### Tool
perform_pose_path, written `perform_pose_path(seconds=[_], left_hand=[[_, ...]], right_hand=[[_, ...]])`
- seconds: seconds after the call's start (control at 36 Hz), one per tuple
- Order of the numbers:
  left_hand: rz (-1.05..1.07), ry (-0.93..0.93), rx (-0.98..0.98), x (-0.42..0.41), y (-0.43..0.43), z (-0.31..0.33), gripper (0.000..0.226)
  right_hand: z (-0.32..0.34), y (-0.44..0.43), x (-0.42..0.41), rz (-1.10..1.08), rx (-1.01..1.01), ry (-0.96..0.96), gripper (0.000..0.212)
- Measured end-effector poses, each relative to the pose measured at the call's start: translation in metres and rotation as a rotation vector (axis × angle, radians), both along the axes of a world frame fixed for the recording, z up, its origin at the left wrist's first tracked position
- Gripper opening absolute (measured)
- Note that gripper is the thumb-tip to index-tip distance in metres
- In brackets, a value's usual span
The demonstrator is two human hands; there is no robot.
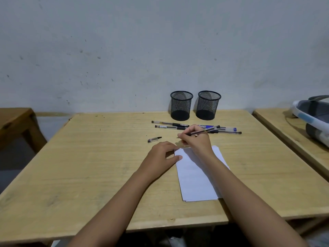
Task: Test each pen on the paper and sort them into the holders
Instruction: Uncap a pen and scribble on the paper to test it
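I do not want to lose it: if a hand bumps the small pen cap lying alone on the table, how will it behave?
The pen cap looks small and thin, so it is probably very light and would skid easily. Its round body suggests rolling, though its clip may stop that soon. The table looks smooth, so little would slow it.

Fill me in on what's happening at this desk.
A person is testing pens. The right hand holds an uncapped pen in a writing grip, its tip just past the top edge of the white paper, while the left hand rests at the sheet's top left corner. The pen cap lies on the table to the left. More pens lie in front of two black mesh holders, both looking empty.
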State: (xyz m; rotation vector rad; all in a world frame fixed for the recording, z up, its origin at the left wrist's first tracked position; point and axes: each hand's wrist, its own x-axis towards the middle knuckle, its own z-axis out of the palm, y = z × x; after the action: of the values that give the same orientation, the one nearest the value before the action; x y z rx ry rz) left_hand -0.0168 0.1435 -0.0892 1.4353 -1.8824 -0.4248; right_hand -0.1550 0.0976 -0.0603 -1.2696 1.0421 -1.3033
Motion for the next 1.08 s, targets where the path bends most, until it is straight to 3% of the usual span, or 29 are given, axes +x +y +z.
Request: perform_pose_path(seconds=[0.25, 0.39, 0.61, 0.78, 1.08], left_hand=[[0.051, 0.160, 0.132, -0.001, -0.007, -0.008, 0.019], [0.066, 0.220, 0.172, 0.000, -0.010, -0.006, 0.012], [0.132, 0.168, 0.092, -0.005, -0.012, -0.006, 0.020], [0.180, -0.023, 0.071, -0.006, -0.005, -0.006, 0.025], [0.061, -0.444, 0.268, -0.001, 0.013, -0.017, 0.066]], right_hand=[[-0.012, -0.003, 0.003, 0.009, -0.025, 0.006, 0.023], [-0.009, -0.003, 0.006, 0.011, 0.002, -0.107, 0.028], [-0.018, -0.009, 0.007, 0.052, 0.085, -0.161, 0.027], [-0.023, -0.015, 0.007, 0.053, 0.153, -0.138, 0.029], [-0.019, -0.020, 0.009, 0.099, 0.154, -0.119, 0.031]])
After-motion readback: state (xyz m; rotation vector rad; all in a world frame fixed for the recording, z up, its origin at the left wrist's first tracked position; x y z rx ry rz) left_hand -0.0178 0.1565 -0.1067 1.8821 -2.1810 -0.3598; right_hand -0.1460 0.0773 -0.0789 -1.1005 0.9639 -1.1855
